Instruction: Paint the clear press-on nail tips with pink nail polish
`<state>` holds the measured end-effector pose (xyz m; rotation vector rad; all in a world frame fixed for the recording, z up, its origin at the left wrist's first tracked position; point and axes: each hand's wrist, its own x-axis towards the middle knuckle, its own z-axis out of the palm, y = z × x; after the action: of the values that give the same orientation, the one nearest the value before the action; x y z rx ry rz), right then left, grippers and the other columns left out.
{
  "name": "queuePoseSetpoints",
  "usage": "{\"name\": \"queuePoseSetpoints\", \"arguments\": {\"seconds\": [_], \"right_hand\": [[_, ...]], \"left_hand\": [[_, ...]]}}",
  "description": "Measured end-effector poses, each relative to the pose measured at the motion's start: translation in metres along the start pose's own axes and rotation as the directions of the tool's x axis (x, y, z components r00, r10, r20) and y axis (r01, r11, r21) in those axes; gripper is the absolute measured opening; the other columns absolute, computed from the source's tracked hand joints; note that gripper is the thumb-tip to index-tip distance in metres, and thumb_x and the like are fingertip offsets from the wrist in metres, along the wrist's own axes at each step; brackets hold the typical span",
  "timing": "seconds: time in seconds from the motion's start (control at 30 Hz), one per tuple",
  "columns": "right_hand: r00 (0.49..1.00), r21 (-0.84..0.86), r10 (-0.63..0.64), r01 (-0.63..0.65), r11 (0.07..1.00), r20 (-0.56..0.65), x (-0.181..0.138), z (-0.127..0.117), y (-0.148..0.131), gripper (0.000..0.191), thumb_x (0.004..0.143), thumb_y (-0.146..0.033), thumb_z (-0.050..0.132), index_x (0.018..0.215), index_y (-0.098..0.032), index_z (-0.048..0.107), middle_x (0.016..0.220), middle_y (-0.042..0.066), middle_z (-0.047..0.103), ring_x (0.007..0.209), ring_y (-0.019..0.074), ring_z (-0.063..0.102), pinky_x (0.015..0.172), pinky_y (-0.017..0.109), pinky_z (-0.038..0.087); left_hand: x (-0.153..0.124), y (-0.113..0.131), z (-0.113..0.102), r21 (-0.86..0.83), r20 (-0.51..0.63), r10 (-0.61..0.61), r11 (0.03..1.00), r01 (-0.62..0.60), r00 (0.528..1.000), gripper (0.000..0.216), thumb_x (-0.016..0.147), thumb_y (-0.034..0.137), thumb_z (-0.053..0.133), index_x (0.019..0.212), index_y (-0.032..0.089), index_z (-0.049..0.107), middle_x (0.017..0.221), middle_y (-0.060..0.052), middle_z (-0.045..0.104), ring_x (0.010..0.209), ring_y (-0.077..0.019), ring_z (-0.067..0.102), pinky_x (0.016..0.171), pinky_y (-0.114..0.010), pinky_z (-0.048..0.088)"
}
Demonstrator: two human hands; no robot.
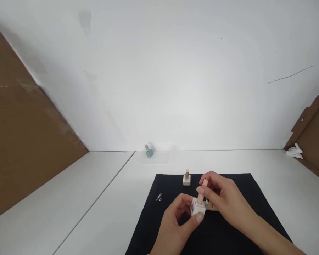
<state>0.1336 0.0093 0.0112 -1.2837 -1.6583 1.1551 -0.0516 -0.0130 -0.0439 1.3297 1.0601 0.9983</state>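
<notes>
My left hand [179, 221] grips the square white body of a nail polish bottle [198, 208] between thumb and fingers. Above it, my right hand [220, 193] pinches the bottle's tall pink cap [203, 191], which sits at the bottle's neck; whether it is screwed tight I cannot tell. The bottle tilts slightly and is held over the black cloth [228, 233]. Partly hidden behind my right hand lies a tan, flat object [210, 206] with a small metallic piece near it. A second white bottle [186, 180] with a pinkish cap stands upright on the cloth behind my hands.
Small metallic pieces [159, 197] lie on the cloth's left side. Against the white wall, a teal nail polish bottle [149, 152] leans beside a clear, flat tray [159, 157]. Crumpled white tissue [294, 151] sits in the right corner. Brown panels [23, 117] flank the white table.
</notes>
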Motion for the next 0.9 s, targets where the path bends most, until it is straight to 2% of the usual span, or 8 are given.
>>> {"name": "queuePoseSetpoints", "arguments": {"seconds": [0.23, 0.43, 0.53, 0.73, 0.9], "right_hand": [[1.000, -0.011, 0.016, -0.015, 1.000, 0.022, -0.002, 0.000, -0.004, 0.025, 0.100, -0.044, 0.060, 0.085, -0.024, 0.056, 0.072, -0.002, 0.073, 0.063, 0.0142, 0.052, 0.057, 0.023, 0.040], [1.000, -0.125, -0.005, 0.004, 0.992, -0.009, -0.002, -0.001, -0.006, 0.026, 0.101, -0.042, 0.060, 0.082, -0.024, 0.055, 0.071, -0.003, 0.073, 0.063, 0.0142, 0.053, 0.059, 0.024, 0.039], [1.000, -0.081, -0.017, 0.017, 0.997, 0.006, -0.002, -0.002, -0.005, 0.023, 0.101, -0.041, 0.060, 0.085, -0.024, 0.057, 0.073, -0.003, 0.071, 0.064, 0.0136, 0.052, 0.059, 0.024, 0.039], [0.997, 0.061, -0.042, 0.038, 0.997, 0.068, -0.001, -0.005, -0.004, 0.021, 0.101, -0.044, 0.060, 0.096, -0.024, 0.062, 0.079, -0.001, 0.071, 0.067, 0.0140, 0.053, 0.061, 0.024, 0.045], [0.998, 0.070, 0.023, -0.027, 0.997, 0.057, 0.002, -0.005, -0.005, 0.029, 0.099, -0.050, 0.060, 0.088, -0.023, 0.058, 0.073, -0.001, 0.071, 0.062, 0.0134, 0.049, 0.057, 0.023, 0.042]], "left_hand": [[-0.004, 0.004, 0.002, 0.070, -0.003, 0.047, 0.996, -0.047, 0.999, 0.014, 0.083, 0.029, 0.078, 0.093, 0.022, 0.072, 0.085, -0.001, 0.070, 0.078, -0.0200, 0.061, 0.074, -0.029, 0.050], [-0.005, 0.003, 0.005, 0.219, -0.050, 0.129, 0.969, -0.115, 0.990, 0.013, 0.083, 0.023, 0.075, 0.095, 0.024, 0.074, 0.083, 0.000, 0.071, 0.077, -0.0209, 0.062, 0.074, -0.029, 0.050], [-0.004, 0.003, 0.004, 0.266, -0.081, 0.140, 0.957, -0.114, 0.987, 0.015, 0.083, 0.023, 0.075, 0.098, 0.025, 0.074, 0.084, 0.000, 0.072, 0.078, -0.0213, 0.062, 0.076, -0.031, 0.050], [-0.003, 0.008, 0.001, 0.157, -0.056, 0.056, 0.987, -0.047, 0.997, 0.012, 0.081, 0.026, 0.077, 0.092, 0.022, 0.074, 0.084, -0.002, 0.074, 0.078, -0.0216, 0.063, 0.074, -0.031, 0.051], [-0.006, 0.012, 0.004, 0.146, -0.046, 0.080, 0.987, -0.072, 0.996, 0.009, 0.080, 0.025, 0.077, 0.089, 0.023, 0.075, 0.083, -0.001, 0.073, 0.078, -0.0213, 0.062, 0.074, -0.030, 0.050]]}}
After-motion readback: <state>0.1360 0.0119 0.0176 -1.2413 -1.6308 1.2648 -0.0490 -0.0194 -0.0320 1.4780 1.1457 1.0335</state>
